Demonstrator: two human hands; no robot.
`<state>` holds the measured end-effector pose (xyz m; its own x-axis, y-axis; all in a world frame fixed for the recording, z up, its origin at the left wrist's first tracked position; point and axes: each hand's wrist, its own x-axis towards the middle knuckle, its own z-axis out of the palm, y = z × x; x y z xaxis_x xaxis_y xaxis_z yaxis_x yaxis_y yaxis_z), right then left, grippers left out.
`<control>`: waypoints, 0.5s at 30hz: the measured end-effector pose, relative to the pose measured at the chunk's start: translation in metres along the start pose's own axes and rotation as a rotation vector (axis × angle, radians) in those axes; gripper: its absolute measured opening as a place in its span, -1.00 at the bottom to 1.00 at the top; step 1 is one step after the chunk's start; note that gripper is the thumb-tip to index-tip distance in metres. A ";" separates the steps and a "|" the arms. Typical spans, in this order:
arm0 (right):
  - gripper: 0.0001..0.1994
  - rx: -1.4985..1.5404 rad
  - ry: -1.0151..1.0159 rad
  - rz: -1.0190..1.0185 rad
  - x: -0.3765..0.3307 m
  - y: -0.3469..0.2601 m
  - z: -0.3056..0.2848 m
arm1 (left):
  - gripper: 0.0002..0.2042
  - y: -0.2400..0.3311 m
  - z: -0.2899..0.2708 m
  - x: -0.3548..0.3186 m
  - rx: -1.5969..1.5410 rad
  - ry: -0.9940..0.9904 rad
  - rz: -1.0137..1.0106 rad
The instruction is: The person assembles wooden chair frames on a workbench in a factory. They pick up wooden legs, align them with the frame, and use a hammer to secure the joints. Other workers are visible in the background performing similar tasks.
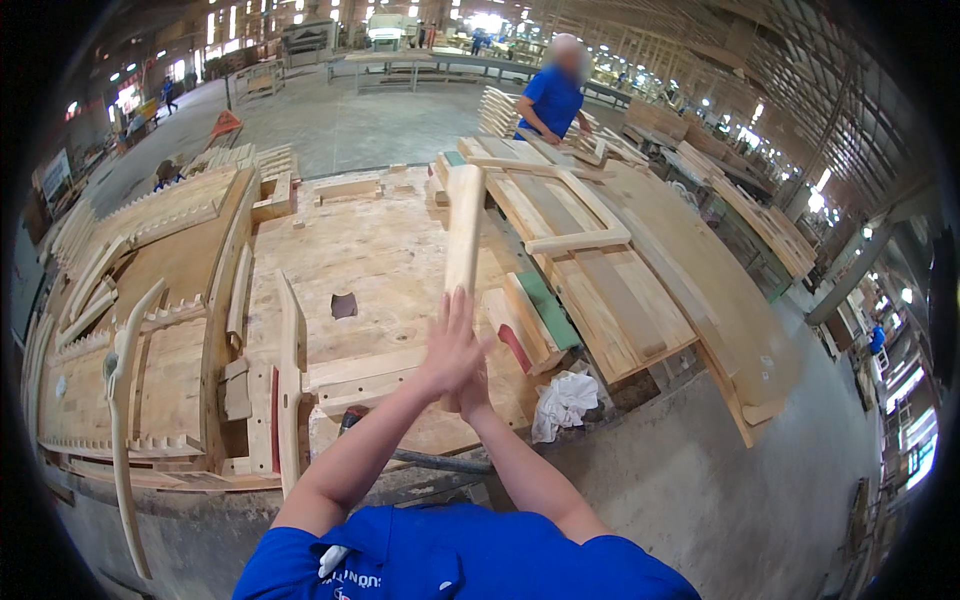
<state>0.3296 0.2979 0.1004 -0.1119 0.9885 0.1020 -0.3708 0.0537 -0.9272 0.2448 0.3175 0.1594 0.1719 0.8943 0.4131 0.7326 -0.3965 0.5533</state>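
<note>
A long, smooth, pale wooden piece [463,225], slightly curved and shaped like a chair leg, stands tilted up in front of me over the bench. My left hand [455,345] lies on its near part with the fingers stretched out along the wood, a little blurred. Behind and below it, my right hand [470,392] grips the lower end of the piece; the left hand covers most of its fingers. Beneath both is the plywood bench top [390,245]. On it lies a small dark square of sandpaper [344,305].
Crumpled white paper [566,404] sits at the bench's near edge beside a green-topped block [545,312]. Wooden frames [580,240] cover the right table. Upright curved wooden parts [291,370] and a notched rack [150,325] stand left. A person in blue [552,100] works beyond.
</note>
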 end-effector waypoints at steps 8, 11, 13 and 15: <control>-0.67 -0.065 0.223 -0.054 -0.054 -0.005 -0.090 | 0.04 -0.042 -0.014 -0.026 0.152 -0.210 -0.020; -0.63 -0.297 0.380 -0.163 -0.074 -0.003 -0.146 | 0.16 -0.099 -0.003 -0.039 0.397 -0.441 -0.211; -0.58 -0.402 0.354 -0.035 -0.099 -0.010 -0.173 | 0.26 -0.137 0.001 -0.052 0.487 -0.496 -0.322; -0.58 -0.468 0.323 0.057 -0.125 -0.010 -0.179 | 0.25 -0.160 0.004 -0.059 0.536 -0.594 -0.413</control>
<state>0.5127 0.1991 0.0327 0.1955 0.9807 0.0000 0.0838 -0.0167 -0.9963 0.1201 0.3290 0.0435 0.0298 0.9628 -0.2687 0.9948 -0.0023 0.1020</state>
